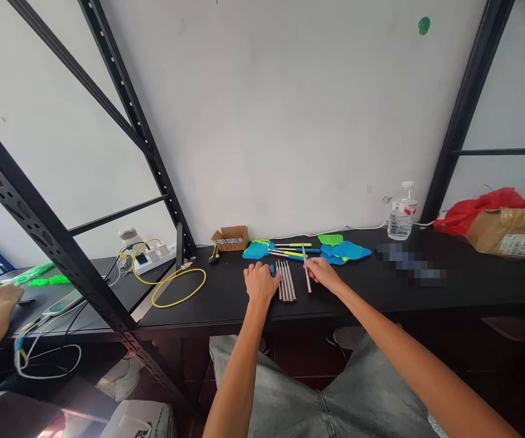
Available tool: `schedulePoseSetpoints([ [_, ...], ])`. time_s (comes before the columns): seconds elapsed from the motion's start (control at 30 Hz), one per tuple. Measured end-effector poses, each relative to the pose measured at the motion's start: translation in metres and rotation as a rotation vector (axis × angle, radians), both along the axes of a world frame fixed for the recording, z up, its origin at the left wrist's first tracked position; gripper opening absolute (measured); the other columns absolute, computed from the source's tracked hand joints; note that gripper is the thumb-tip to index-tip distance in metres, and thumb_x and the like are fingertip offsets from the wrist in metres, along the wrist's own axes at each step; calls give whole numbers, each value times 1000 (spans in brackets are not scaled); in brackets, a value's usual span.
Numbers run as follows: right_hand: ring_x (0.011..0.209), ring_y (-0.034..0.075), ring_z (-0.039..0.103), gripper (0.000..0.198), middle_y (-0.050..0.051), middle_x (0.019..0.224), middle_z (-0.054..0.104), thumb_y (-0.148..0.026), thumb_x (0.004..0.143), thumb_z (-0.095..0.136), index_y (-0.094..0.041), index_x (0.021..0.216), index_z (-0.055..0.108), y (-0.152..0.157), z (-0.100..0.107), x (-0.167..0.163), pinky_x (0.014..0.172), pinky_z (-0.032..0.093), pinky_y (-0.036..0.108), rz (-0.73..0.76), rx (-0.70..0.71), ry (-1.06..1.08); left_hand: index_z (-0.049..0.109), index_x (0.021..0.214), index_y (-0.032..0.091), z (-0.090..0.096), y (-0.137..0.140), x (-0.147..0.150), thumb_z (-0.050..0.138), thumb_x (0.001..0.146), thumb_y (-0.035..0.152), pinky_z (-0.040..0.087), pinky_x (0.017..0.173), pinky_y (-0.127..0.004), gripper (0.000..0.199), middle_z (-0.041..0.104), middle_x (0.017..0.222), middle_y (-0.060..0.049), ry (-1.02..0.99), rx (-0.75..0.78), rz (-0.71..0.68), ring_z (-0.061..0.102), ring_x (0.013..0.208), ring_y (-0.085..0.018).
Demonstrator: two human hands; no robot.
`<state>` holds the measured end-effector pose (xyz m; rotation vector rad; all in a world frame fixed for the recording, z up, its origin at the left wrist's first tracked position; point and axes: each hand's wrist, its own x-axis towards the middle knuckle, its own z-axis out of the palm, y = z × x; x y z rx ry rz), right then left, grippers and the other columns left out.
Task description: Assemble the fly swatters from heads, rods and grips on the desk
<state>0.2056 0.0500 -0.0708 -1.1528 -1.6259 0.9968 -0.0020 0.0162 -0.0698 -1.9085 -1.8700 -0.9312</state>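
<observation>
The right hand (323,271) pinches a metal rod (308,282) between thumb and fingers, just right of a row of rods (286,283) on the black table (358,299). The left hand (261,282) is curled at the row's left; whether it grips anything, I cannot tell. Fly swatters (350,250) lie behind.

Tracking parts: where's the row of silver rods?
Centre of the head view: the row of silver rods lies on the table between left hand and right hand.
</observation>
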Motion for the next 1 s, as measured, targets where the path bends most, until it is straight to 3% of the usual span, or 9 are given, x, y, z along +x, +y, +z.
schedulePoseSetpoints([
  [0.23,42,10,44,28,0,55,54,-40,82,51,-19,63,52,2,-1,6,40,31,22,6,-52,266,64,57,18,1,-1,2,58,81,39,34,81,-42,32,61,71,-11,75,-11,14,55,82,-27],
  [0.5,41,9,43,24,0,54,52,-37,79,52,-19,64,52,3,-1,9,38,27,22,-27,-50,441,62,60,19,0,2,0,58,83,33,33,80,-38,27,64,75,-8,88,1,-82,56,82,-24],
  [0.8,44,10,50,20,4,64,65,-37,74,60,-18,75,55,3,0,11,39,29,22,-29,-74,617,65,86,20,7,-1,2,48,94,40,33,78,-34,27,64,71,-6,84,116,-182,57,79,-22],
  [1.0,45,12,51,18,7,67,70,-33,70,63,-18,75,55,4,1,13,39,29,23,-72,-120,754,66,108,22,12,-6,-1,46,97,35,36,78,-34,26,70,94,-7,85,187,-264,58,91,-22],
])
